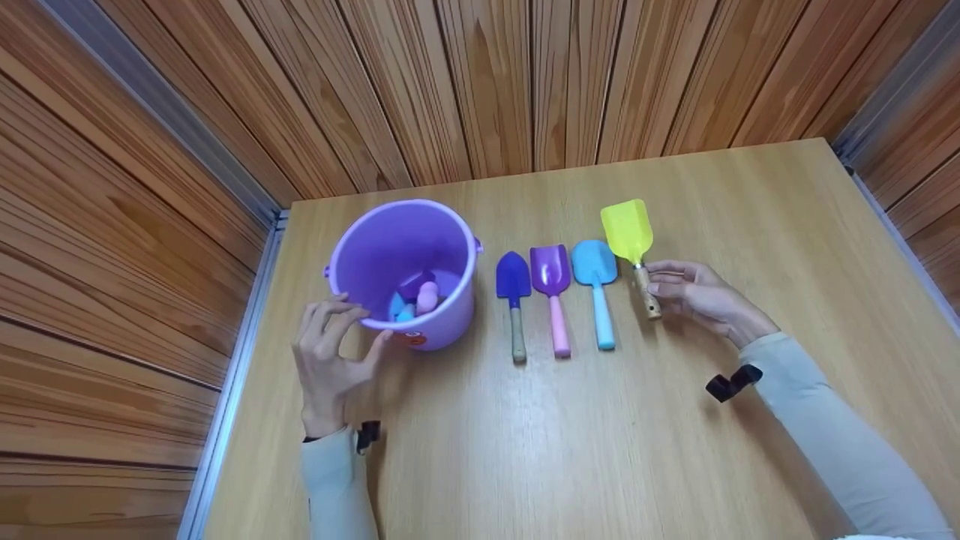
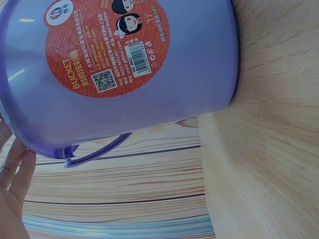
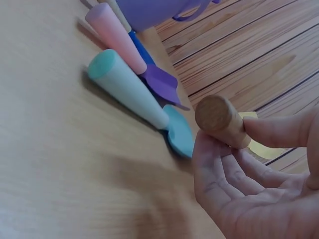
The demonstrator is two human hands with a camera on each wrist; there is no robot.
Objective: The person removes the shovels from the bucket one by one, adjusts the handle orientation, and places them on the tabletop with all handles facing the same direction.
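A purple bucket [image 1: 457,307] stands upright with small blue, pink and purple toys [image 1: 426,298] inside. My left hand [image 1: 330,352] is at its near-left rim, fingertips on the edge and the thumb apart from the fingers. At the right, my right hand [image 1: 701,296] pinches the wooden handle of a yellow toy shovel [image 1: 628,229] between thumb and fingers. The handle's round end [image 3: 213,114] faces the right wrist camera. Left of it lie a light-blue shovel [image 1: 596,262], a purple shovel with a pink handle [image 1: 551,270], and a dark-blue pointed trowel [image 1: 514,277].
The three tools lie in a row on the wooden table [image 1: 525,450], handles towards me. Wood-panelled walls [image 1: 495,90] rise behind the table and at both sides. The bucket's handle [image 2: 99,152] hangs along its side, and a red label [image 2: 107,45] faces the left wrist camera.
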